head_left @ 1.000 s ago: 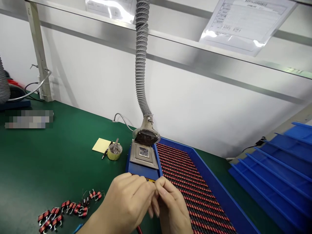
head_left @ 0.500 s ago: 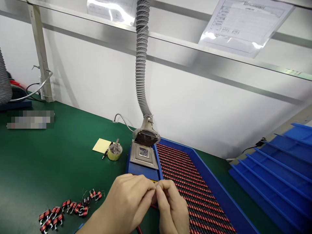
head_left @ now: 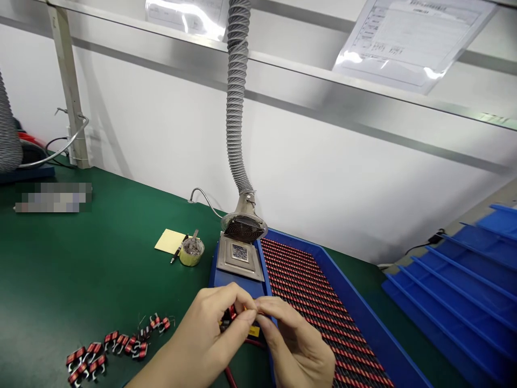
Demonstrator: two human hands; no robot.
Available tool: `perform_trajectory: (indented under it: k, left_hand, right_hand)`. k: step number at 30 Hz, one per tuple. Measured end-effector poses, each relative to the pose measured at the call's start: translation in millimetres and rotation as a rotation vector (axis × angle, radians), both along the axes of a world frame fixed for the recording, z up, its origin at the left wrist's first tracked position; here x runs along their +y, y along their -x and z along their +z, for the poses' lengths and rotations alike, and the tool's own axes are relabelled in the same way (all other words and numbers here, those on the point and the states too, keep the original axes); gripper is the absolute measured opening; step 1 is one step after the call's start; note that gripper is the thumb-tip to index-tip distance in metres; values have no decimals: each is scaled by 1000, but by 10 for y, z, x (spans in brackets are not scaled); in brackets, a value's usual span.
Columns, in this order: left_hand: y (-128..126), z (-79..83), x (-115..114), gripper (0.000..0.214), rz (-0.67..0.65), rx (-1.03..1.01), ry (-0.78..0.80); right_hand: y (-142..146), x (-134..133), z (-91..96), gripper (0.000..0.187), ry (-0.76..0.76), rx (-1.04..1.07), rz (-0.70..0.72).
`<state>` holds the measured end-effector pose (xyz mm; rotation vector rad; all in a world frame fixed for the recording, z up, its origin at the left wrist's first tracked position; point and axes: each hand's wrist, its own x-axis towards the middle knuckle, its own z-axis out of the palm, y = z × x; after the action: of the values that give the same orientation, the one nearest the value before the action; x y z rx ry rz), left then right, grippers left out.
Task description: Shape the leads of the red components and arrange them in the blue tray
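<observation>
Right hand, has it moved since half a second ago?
Yes: judged against the blue tray, the right hand has shifted to the right, its outer edge now further over the tray.

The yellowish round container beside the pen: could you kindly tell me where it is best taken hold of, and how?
I would grip the container around its outer wall, coming from the near right: that curved side faces the viewer uncovered, while the pen lies close on its left and a stick juts above the rim.

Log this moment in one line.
left hand: pinched; right hand: pinched, meeting left; held item: mostly hidden; red parts: loose, at left; tray: at right
</observation>
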<state>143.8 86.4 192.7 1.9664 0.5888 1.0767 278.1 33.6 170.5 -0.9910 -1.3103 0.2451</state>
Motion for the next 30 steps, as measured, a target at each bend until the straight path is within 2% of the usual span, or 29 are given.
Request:
perform_trajectory:
  k: [2,4,5,7,8,9,10,11,13,14,16,17,19,21,23,24,26,27,30]
  left_hand:
    - [-13,-13,5,18,1,19,-53]
    - [-33,-41,6,18,29,41,-218]
    - [-42,-58,6,19,43,52,-318]
    - [-53,-83,3,21,59,58,-454]
    - [-52,-88,0,20,61,50,-455]
    - [-47,-87,-2,20,61,37,-407]
    - [-39,-79,-5,19,58,25,-326]
    - [-29,-66,-8,18,52,19,-233]
    - [-7,-32,-14,18,28,27,-70]
    - [1,-17,-16,18,14,36,-19]
    - [5,1,-18,18,-6,45,9]
    - [-1,0,-17,18,-8,49,-9]
    - [-25,-24,-13,18,15,58,-141]
    - [-58,-67,-9,21,68,79,-366]
    - [-83,-106,-8,24,90,89,-520]
    - [-89,-115,-8,25,83,81,-523]
    - [-86,-106,-9,23,45,42,-383]
    - [-77,-89,-10,21,28,21,-278]
    - [-37,-19,-12,17,-6,3,4]
  right_hand:
    - [-24,4,-16,21,9,-44,19]
    - [-27,3,-38,14,85,27,11]
    - [-23,2,-46,18,150,110,40]
    - [-15,3,-52,31,292,309,197]
    - [-18,4,-49,35,332,394,293]
    - [-26,4,-42,37,328,446,358]
    - [-39,2,-32,36,292,453,365]
    - [-56,-1,-22,31,246,411,322]
    - [-85,-12,-6,10,153,225,178]
    - [-93,-18,-2,9,112,121,110]
    - [-89,-27,-8,26,31,-45,16]
    - [-78,-29,-15,28,-15,-104,-17]
    - [-46,-27,-29,23,-34,-144,-90]
    - [-14,-17,-33,15,107,-38,-66]
    - [1,-4,-20,27,291,210,95]
    - [1,0,-8,33,341,328,202]
    - [-12,0,21,36,302,431,336]
    - [-23,-3,33,32,243,407,317]
    - [-56,-16,47,8,98,178,121]
